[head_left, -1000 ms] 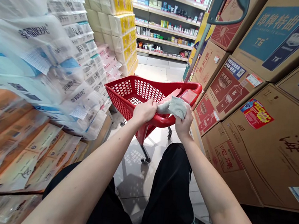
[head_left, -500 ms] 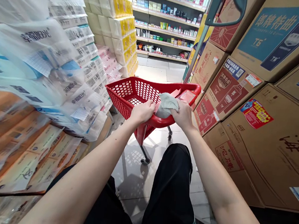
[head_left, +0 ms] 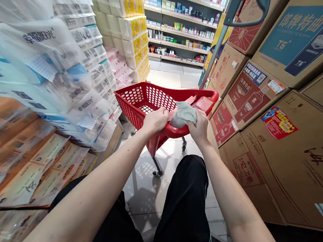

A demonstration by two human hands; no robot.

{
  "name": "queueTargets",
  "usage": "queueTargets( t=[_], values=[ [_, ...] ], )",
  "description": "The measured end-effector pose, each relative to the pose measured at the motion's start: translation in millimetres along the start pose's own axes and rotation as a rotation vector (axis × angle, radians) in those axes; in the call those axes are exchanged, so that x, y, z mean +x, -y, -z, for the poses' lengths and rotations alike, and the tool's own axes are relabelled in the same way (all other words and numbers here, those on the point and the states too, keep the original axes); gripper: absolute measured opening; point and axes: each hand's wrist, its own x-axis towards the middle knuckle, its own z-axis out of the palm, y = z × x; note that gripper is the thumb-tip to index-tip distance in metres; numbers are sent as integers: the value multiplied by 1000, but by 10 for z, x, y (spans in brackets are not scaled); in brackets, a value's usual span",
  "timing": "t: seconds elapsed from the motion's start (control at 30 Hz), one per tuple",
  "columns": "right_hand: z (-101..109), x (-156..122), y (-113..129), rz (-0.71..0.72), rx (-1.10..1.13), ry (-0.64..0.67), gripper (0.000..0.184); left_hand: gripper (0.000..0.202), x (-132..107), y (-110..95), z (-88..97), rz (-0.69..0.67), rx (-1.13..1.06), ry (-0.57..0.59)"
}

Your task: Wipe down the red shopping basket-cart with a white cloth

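A red plastic shopping cart (head_left: 140,99) stands in the aisle just ahead of me, its basket holding nothing I can see. My left hand (head_left: 155,120) is closed around the cart's red handle bar. My right hand (head_left: 198,126) grips a pale grey-green cloth (head_left: 182,113) and presses it onto the handle, right beside the left hand. My black trousers fill the lower middle of the view.
Stacked tissue packs in plastic wrap (head_left: 68,67) wall the left side. Cardboard liquor cartons (head_left: 280,123) are piled high on the right. A tiled floor (head_left: 166,77) runs ahead to shelves of small goods (head_left: 184,26). The aisle is narrow.
My right hand has carried the cloth leftward along the handle, from the right end to close against my left hand. The left hand has stayed on the bar.
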Motion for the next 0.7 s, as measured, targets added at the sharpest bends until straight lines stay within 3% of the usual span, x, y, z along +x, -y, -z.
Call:
queueTargets(
  t=[0.23, 0.7],
  values=[
    [11, 14, -31, -108, 92, 6, 29, 43, -12, 1, -3, -18, 26, -2],
    [-12, -31, 6, -149, 214, -45, 29, 42, -10, 10, 5, -5, 18, -22]
  ],
)
